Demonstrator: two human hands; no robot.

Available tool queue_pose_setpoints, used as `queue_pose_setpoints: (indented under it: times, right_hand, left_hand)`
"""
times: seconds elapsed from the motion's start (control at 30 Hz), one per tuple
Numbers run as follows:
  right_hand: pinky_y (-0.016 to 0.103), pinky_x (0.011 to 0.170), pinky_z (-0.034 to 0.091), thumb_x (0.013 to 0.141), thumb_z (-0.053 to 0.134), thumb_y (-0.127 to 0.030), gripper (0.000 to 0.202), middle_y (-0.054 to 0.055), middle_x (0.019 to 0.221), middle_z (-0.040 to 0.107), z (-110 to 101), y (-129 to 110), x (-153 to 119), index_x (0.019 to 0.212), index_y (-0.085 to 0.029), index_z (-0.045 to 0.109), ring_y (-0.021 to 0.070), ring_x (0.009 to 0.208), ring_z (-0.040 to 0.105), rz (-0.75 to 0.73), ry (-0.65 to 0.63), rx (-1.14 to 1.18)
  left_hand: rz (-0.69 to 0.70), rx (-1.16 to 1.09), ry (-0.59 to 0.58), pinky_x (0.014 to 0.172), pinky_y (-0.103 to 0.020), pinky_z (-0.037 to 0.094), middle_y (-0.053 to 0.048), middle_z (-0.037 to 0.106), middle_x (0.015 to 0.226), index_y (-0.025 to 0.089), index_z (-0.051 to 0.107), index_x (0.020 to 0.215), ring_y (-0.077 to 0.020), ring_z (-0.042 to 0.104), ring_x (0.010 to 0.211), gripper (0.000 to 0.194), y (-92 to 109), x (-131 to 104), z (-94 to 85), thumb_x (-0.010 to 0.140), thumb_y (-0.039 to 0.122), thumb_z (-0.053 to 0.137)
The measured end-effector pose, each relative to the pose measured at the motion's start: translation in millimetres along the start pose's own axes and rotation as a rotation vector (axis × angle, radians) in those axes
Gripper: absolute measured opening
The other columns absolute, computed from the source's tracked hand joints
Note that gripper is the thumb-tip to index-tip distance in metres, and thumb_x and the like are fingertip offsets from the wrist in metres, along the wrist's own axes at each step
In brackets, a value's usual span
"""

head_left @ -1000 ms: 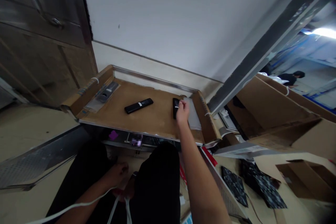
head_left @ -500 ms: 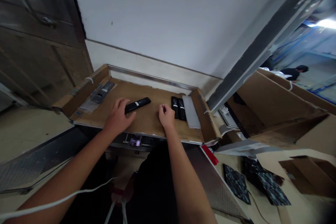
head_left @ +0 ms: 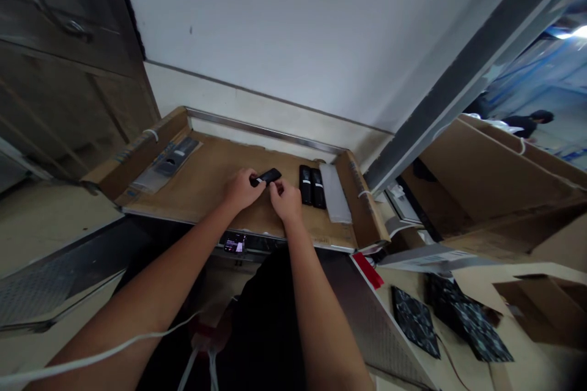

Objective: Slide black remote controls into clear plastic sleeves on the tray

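Note:
A black remote-like device (head_left: 270, 176) with a white label is tilted over the middle of the cardboard-lined tray (head_left: 215, 159). My left hand (head_left: 244, 189) is closed on its left end. My right hand (head_left: 285, 198) is at its right end, fingers curled; whether they grip it is unclear. To the right of my right hand, two similar black devices (head_left: 312, 186) lie side by side. Next to them is a pale translucent sleeve (head_left: 335, 194). At the tray's left lies another clear sleeve (head_left: 158, 176) with a grey item in it.
A lit phone (head_left: 235, 243) sits below the tray's front edge. A white wall (head_left: 275, 24) rises behind. On the right are a large cardboard box (head_left: 499, 183), a red strip (head_left: 368, 270), dark patterned packets (head_left: 415, 321) and a distant person (head_left: 527, 124).
My left hand has moved right with the black device, bringing it beside my right hand. My right hand has stayed nearly in place. The camera view has shifted slightly.

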State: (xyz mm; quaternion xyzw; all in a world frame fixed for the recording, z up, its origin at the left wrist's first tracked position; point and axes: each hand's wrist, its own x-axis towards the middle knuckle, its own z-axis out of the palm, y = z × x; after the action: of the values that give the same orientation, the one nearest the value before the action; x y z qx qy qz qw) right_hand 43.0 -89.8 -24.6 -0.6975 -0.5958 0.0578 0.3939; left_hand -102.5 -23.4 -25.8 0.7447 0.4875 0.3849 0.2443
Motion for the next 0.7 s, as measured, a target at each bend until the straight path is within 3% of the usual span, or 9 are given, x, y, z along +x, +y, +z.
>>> queue_pose_setpoints:
  times: [0.13, 0.2, 0.27, 0.4, 0.47, 0.7]
  right_hand:
    - [0.027, 0.068, 0.042, 0.094, 0.059, -0.036, 0.020, 0.003, 0.078, 0.074, -1, -3, -1, 0.090, -0.020, 0.071, 0.0176, 0.072, 0.066, 0.019, -0.013, -0.013]
    - [0.026, 0.068, 0.042, 0.094, 0.061, -0.039, 0.021, 0.003, 0.076, 0.073, -2, -4, -2, 0.090, -0.021, 0.070, 0.0171, 0.071, 0.066, 0.026, -0.014, -0.014]
    - [0.026, 0.067, 0.042, 0.093, 0.062, -0.041, 0.022, 0.002, 0.075, 0.072, -3, -5, -3, 0.090, -0.021, 0.070, 0.0165, 0.070, 0.065, 0.026, -0.018, 0.001]
    - [0.026, 0.066, 0.042, 0.092, 0.063, -0.043, 0.024, 0.000, 0.075, 0.071, -3, -5, -3, 0.093, -0.021, 0.070, 0.0156, 0.069, 0.065, 0.027, -0.016, 0.044]
    - [0.025, 0.066, 0.042, 0.092, 0.062, -0.043, 0.024, 0.000, 0.074, 0.070, -4, -5, -4, 0.093, -0.021, 0.070, 0.0152, 0.068, 0.064, 0.032, 0.001, 0.059]
    - [0.024, 0.057, 0.036, 0.097, 0.053, -0.048, 0.038, -0.003, 0.057, 0.055, -11, -10, -9, 0.074, -0.020, 0.065, 0.0120, 0.054, 0.050, -0.032, 0.182, 0.069]
  left_hand:
    - [0.022, -0.502, -0.114, 0.104, -0.042, 0.050, -0.010, 0.067, 0.119, 0.018, 0.060, 0.110, -0.0232, 0.065, 0.114, 0.034, -9, 1, 8.4, 0.077, 0.022, 0.061]
    - [-0.034, -0.571, -0.149, 0.106, -0.044, 0.050, -0.012, 0.066, 0.121, 0.018, 0.058, 0.110, -0.0239, 0.063, 0.118, 0.036, -18, -2, 3.8, 0.074, 0.017, 0.057]
    - [-0.035, -0.502, -0.172, 0.105, -0.046, 0.051, -0.013, 0.064, 0.124, 0.016, 0.058, 0.112, -0.0254, 0.062, 0.119, 0.041, -26, -9, -4.7, 0.071, 0.014, 0.054]
    - [0.184, -0.143, -0.271, 0.117, -0.052, 0.040, -0.019, 0.054, 0.143, 0.012, 0.048, 0.138, -0.0322, 0.050, 0.136, 0.071, -25, -28, -22.6, 0.068, 0.014, 0.059]
    - [0.262, 0.024, -0.301, 0.119, -0.053, 0.037, -0.021, 0.051, 0.147, 0.011, 0.043, 0.144, -0.0346, 0.046, 0.140, 0.075, -18, -33, -27.1, 0.072, 0.017, 0.060]
    - [0.402, 0.137, -0.315, 0.114, -0.050, 0.042, -0.015, 0.060, 0.140, 0.017, 0.048, 0.141, -0.0322, 0.056, 0.131, 0.065, -1, -19, -11.8, 0.077, 0.022, 0.062]
